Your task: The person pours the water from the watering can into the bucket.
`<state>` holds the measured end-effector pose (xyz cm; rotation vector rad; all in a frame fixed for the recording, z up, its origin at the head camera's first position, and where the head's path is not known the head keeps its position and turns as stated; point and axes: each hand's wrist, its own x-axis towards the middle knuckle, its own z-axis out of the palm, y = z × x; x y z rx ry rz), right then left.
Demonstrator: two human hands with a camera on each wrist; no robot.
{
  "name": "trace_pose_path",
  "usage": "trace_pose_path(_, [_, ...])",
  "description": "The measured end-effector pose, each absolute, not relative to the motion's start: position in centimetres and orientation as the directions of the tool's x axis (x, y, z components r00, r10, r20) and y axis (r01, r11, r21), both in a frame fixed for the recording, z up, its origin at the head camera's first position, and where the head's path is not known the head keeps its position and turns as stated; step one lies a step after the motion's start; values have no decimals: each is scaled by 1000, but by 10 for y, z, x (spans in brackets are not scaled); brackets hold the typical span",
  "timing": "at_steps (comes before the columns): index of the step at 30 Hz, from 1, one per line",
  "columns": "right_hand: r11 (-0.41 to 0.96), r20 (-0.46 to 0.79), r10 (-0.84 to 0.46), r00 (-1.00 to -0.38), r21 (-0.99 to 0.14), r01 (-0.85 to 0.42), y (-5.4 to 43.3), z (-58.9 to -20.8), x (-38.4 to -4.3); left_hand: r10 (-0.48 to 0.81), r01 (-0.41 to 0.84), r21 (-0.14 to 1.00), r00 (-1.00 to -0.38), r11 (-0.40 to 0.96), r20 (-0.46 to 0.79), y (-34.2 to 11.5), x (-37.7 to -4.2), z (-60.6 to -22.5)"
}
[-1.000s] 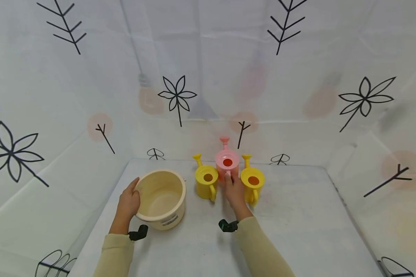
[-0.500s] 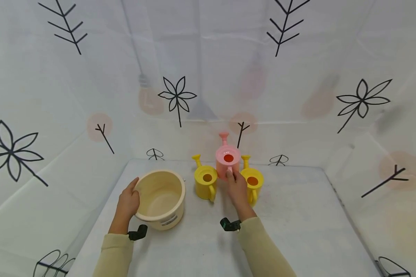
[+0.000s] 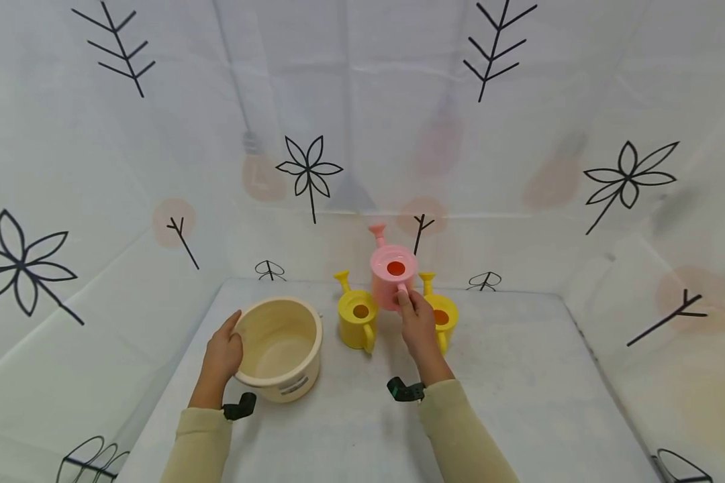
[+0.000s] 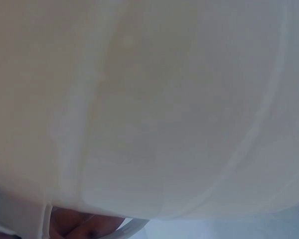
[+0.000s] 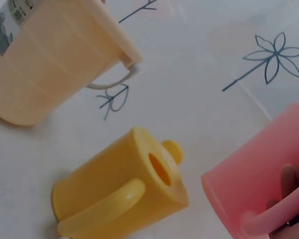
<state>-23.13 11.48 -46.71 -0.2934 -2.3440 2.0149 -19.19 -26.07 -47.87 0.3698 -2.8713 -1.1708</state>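
Observation:
A cream bucket (image 3: 278,345) stands at the left of the table, and my left hand (image 3: 220,352) grips its rim at the left side. Its wall (image 4: 179,109) fills most of the left wrist view, with a bit of the fingers (image 4: 89,224) showing below. My right hand (image 3: 418,322) holds a pink watering can (image 3: 393,272) by its handle (image 5: 279,209), above the table between two yellow ones. One yellow watering can (image 3: 358,318) stands to the left. The other yellow watering can (image 3: 444,315) is at the right, partly hidden behind my right hand.
A white table (image 3: 507,402) lies under everything. White cloth walls (image 3: 350,100) with printed plants rise behind and at both sides. In the right wrist view, the bucket's bail handle (image 5: 114,82) hangs at its far side.
My right hand has lifted the pink watering can; it has risen, and its spout has swung to the left. My left hand stays on the bucket, and the yellow watering cans stand as before.

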Motion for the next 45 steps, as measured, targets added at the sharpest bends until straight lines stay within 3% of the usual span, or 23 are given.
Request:
trace_pose_path(23, [-85,182,104,-978,-978,-191,118,-446,-227,-228,-215,693,-971,688,-75,-260,-193,-479])
trace_pose_path(45, [-72,119,155,-981,-989,-131,109,-441,-230,-227,-218,688,-971,692,-79,-264,-193,-482])
